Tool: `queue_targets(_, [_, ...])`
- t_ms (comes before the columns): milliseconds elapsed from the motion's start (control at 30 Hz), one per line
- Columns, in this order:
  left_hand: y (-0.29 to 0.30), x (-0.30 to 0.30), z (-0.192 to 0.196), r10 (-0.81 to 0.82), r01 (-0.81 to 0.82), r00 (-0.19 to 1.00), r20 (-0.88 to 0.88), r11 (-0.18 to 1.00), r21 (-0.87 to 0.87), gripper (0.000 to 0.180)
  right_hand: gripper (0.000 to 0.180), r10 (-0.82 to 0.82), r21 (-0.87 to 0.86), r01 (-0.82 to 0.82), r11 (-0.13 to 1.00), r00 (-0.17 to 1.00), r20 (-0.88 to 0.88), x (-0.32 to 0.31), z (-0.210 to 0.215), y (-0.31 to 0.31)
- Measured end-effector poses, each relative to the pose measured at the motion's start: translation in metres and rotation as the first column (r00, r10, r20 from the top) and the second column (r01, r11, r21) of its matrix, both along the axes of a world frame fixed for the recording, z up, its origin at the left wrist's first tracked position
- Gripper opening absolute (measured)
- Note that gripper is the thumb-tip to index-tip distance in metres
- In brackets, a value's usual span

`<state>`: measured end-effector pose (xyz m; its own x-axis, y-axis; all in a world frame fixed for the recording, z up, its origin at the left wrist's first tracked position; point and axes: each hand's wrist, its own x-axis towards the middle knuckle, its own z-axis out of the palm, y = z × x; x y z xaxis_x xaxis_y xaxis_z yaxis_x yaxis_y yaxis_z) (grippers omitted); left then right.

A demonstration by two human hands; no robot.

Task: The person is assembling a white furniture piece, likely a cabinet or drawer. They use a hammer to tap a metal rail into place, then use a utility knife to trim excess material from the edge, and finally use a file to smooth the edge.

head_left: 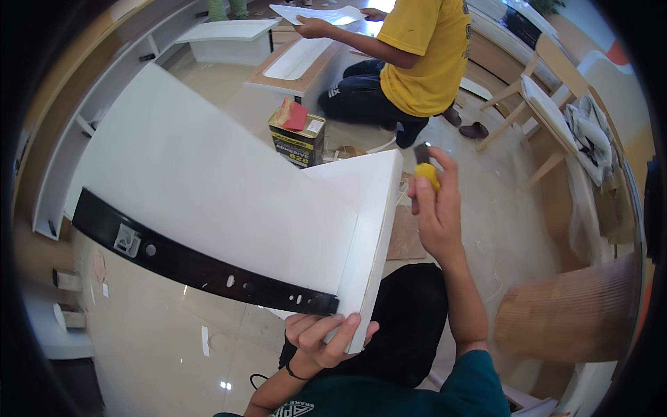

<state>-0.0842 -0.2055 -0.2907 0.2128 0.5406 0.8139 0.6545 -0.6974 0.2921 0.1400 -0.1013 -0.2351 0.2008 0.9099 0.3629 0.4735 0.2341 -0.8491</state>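
Head view: clasping panels point(208, 167) by near corner in left grip point(325, 340), yellow tool point(426, 174) in right grip point(439, 212), right of panels.

Chair point(556, 62): wooden, white seat point(540, 92)
Tin point(299, 144): red piece point(292, 116) on top
Co-worker point(424, 66): kneeling, holding white sheet point(323, 15)
Shoes point(474, 131): brown, near the chair

We make out pale lettering and bold yellow numerals on the rectangular metal can point(297, 144) at upper centre. White lettering marks the teal shirt point(347, 402) at bottom centre, and a white print (too small for us to read) marks the dark trousers point(361, 97), upper centre.
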Motion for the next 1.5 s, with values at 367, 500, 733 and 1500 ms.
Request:
queue_targets(367, [-0.001,0.001,-0.003,0.002,-0.002,1.0,0.015,1.0,0.0,0.053,0.094,-0.316,-0.677,0.351,0.647,0.932,0.181,0.224,-0.098,0.092])
queue_targets(500, [-0.001,0.002,-0.004,-0.003,0.003,0.999,0.033,1.0,0.007,0.053,0.096,-0.357,-0.737,0.353,0.577,0.92,0.162,0.256,-0.106,0.094])
queue_targets(733, [-0.002,-0.002,-0.006,0.003,-0.003,1.0,0.015,1.0,0.005,0.054,0.096,-0.364,-0.767,0.372,0.522,0.911,0.194,0.262,-0.13,0.099])
queue_targets(1500, [0.003,-0.005,0.001,-0.025,0.025,1.0,-0.006,0.999,0.02,0.052,0.072,-0.306,-0.709,0.361,0.606,0.928,0.211,0.236,-0.154,0.042])
